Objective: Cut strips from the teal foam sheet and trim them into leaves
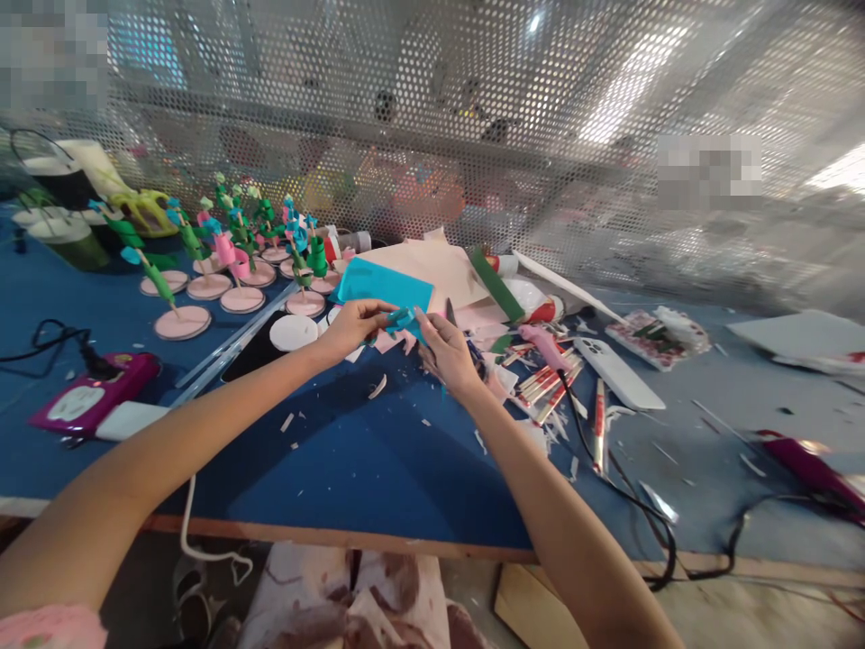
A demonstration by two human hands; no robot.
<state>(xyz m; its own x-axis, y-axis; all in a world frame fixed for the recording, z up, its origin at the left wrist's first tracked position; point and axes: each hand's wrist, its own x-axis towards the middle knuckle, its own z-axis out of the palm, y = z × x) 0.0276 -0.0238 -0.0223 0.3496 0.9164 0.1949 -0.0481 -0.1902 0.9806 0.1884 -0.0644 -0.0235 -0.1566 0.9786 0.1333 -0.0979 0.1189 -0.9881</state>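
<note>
My left hand [355, 326] pinches a small teal foam piece [400, 319] above the blue table [351, 469]. My right hand [446, 353] is closed round scissors [451, 315], whose blades stick up beside the teal piece. The two hands nearly touch at the foam piece. A larger teal foam sheet [384, 283] lies just behind them. Small offcuts are scattered on the table below my hands.
Several foam flower figures on pink round bases [223, 261] stand at the back left. A white phone [618, 371], a pink glue gun [546, 346] with a black cord, glue sticks and paper sheets lie to the right. A magenta device [91, 395] sits at left. A perforated metal screen [432, 117] stands behind.
</note>
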